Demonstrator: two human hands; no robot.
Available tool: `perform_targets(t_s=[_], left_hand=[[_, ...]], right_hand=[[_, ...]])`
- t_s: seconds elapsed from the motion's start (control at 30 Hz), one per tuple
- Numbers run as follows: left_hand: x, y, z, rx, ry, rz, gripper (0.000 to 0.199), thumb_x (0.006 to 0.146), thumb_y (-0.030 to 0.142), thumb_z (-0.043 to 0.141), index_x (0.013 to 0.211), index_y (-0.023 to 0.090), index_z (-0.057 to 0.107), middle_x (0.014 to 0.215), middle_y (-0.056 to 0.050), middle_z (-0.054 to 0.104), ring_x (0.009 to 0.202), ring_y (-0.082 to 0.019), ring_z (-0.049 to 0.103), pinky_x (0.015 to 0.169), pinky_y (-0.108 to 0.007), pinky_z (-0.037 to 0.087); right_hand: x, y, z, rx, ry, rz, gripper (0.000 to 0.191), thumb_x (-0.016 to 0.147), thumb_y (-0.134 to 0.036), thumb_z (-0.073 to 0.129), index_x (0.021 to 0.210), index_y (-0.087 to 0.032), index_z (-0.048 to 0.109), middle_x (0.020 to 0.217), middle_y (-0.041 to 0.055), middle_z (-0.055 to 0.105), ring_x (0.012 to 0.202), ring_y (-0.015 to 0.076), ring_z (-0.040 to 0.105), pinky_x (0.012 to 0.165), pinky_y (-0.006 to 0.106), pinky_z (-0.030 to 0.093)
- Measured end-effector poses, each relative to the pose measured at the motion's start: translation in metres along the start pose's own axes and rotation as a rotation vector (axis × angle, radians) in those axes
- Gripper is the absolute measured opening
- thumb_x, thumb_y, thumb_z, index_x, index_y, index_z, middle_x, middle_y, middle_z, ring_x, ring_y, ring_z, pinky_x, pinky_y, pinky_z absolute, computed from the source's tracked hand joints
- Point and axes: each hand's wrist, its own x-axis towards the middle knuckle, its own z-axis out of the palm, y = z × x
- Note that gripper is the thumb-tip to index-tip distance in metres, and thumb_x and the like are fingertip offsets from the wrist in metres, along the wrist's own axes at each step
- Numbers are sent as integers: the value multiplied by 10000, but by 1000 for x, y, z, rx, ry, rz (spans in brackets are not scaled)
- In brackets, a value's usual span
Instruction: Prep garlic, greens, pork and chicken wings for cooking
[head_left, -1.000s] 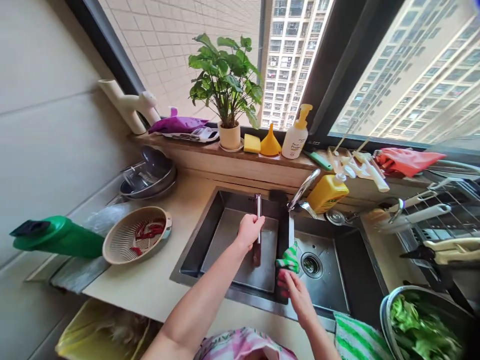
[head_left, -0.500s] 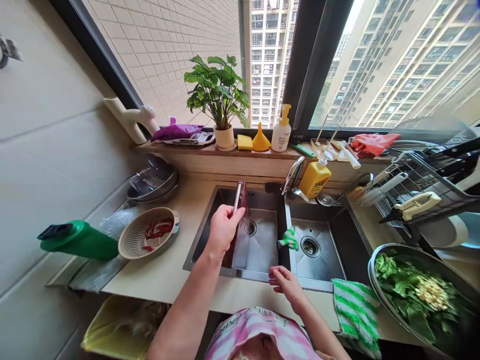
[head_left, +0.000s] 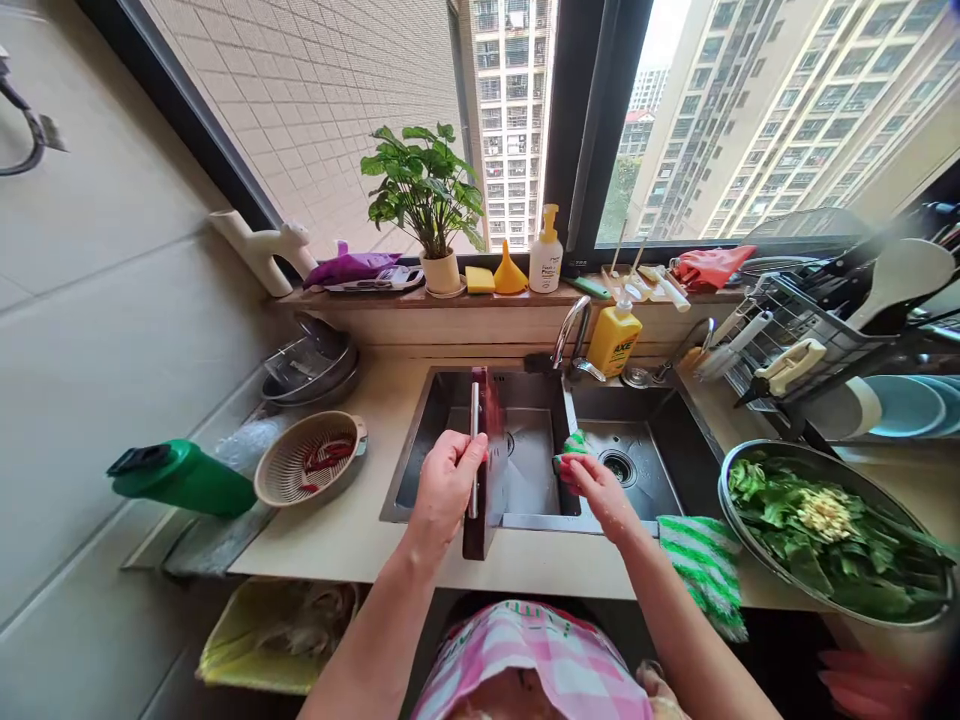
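My left hand [head_left: 448, 475] is closed around the metal edge bar of a dark reddish-brown cutting board [head_left: 493, 470]. The board stands on edge over the left sink basin [head_left: 536, 440], its near end past the front rim. On the divider between the basins lies a small green-and-white striped cloth [head_left: 576, 442]. The fingers of my right hand [head_left: 600, 492] are pinched at this cloth's near end and partly hide it. A larger green-and-white striped towel [head_left: 701, 565] hangs over the counter edge beside my right forearm.
A colander with red chillies [head_left: 281, 490] and a green bottle [head_left: 184, 478] are on the left. The faucet [head_left: 571, 330] and a yellow soap bottle [head_left: 615, 340] stand behind the sink. At right are a bowl of greens [head_left: 780, 545] and a utensil rack [head_left: 802, 350].
My right hand has moved forward from the counter edge to the small striped cloth. The cutting board has turned, showing more of its reddish-brown face and near edge. The view has shifted slightly right.
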Motion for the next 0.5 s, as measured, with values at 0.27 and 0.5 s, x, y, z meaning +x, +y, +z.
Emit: perform_targets(t_s=[0.27,0.5], left_hand=[[-23,-14,-10,125,26,66,383,791,501,560,576,184,555,678,2,499,680,-144,479,640,-262,373],[-49,-27,-12,154,85,25,415,803,519,575,566,183,520,665,7,486,646,-131,467,600,-241,371]], right_hand=[[24,43,27,-465,107,-192,253,763,-289,579,976,-183,663,1151,124,623,1227,272,489,1045,431,375],[-6,76,30,-497,-85,-133,268,809,-297,505,974,-171,675,1061,104,679,910,230,635,869,373,478]])
